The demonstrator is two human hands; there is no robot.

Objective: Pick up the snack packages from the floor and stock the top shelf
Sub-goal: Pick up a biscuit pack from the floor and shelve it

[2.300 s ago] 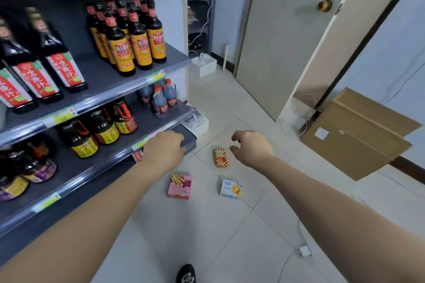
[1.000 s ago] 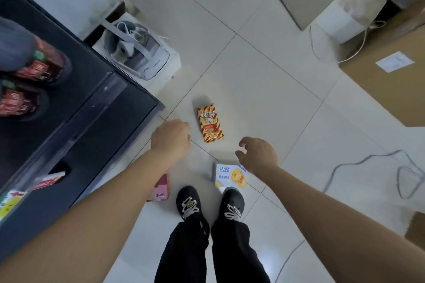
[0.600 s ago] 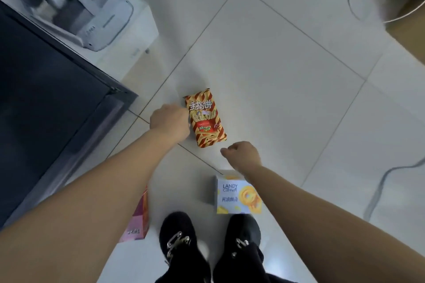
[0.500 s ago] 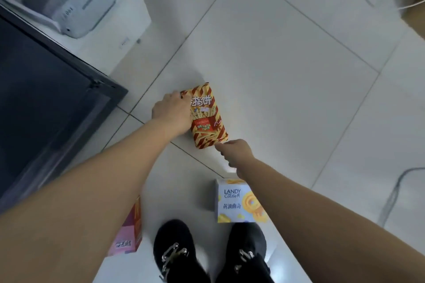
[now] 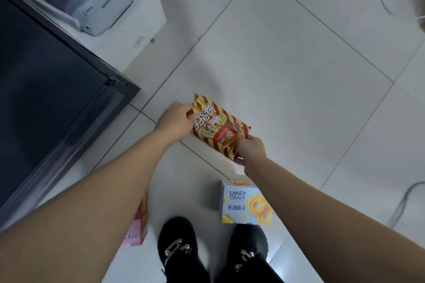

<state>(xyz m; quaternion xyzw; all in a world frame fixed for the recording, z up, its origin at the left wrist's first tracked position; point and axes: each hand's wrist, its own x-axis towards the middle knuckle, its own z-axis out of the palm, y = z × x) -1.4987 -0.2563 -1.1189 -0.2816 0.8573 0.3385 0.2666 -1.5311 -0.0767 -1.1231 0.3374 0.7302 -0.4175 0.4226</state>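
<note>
- Both of your hands are clamped on the striped snack bag (image 5: 218, 126): your left hand (image 5: 174, 122) grips its upper-left edge, fingers curled round the top corner, and your right hand (image 5: 250, 149) pinches its lower-right end.
- Red and yellow stripes and large yellow characters face up at you. The bag lies at a slant just off the near corner of the dark shelf base (image 5: 57, 99), over a seam in the white floor tiles (image 5: 299, 64).
- You cannot tell from this view whether the bag has cleared the floor or is touching it.
- Two more packages lie on the floor, farther from the shelf base than the bag. A blue-and-white cookie box (image 5: 239, 202) printed "LANDY Castle" sits under your right forearm. A pink box (image 5: 140, 223) is half hidden behind your left forearm.
- Your black shoes (image 5: 179, 241) with metal buckles stand between those two boxes, toes pointing toward the bag.
- Against the far side of the shelf base rests a white carton (image 5: 147, 34) with a grey device (image 5: 103, 4) on top of it.
- Well away from the shelf base, at the right edge of the view, a grey cable (image 5: 400, 204) curls across the tiles.
</note>
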